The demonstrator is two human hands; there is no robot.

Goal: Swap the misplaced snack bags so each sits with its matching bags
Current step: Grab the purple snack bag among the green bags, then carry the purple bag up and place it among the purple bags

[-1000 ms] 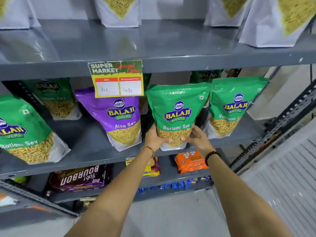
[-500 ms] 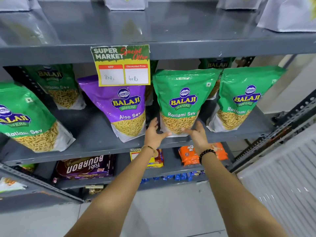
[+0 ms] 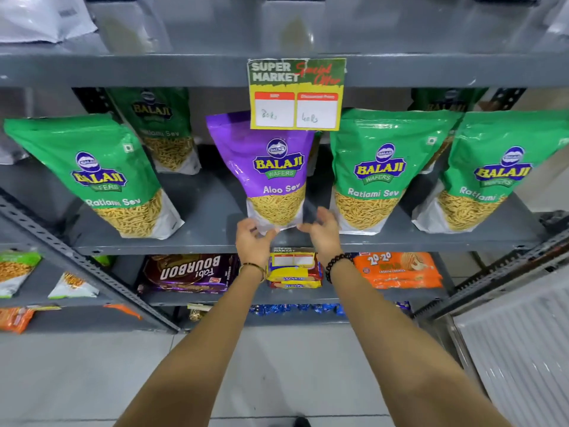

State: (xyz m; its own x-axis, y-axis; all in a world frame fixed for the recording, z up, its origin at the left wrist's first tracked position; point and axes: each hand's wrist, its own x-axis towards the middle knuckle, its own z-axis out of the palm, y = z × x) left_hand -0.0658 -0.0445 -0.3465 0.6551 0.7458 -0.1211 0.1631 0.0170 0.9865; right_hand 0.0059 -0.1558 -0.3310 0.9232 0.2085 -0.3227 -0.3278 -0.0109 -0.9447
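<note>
- We judge the step to be taking up the purple Aloo Sev bag point(image 3: 267, 171), misplaced among green Ratlami Sev bags point(image 3: 380, 171) on the middle shelf point(image 3: 203, 208); next we must close both hands and lift it clear
- Our left hand point(image 3: 253, 240) touches its bottom corner, fingers loosely curled, not yet clenched; our right hand point(image 3: 324, 229) hovers open just beside it; both arms reach forward
</note>
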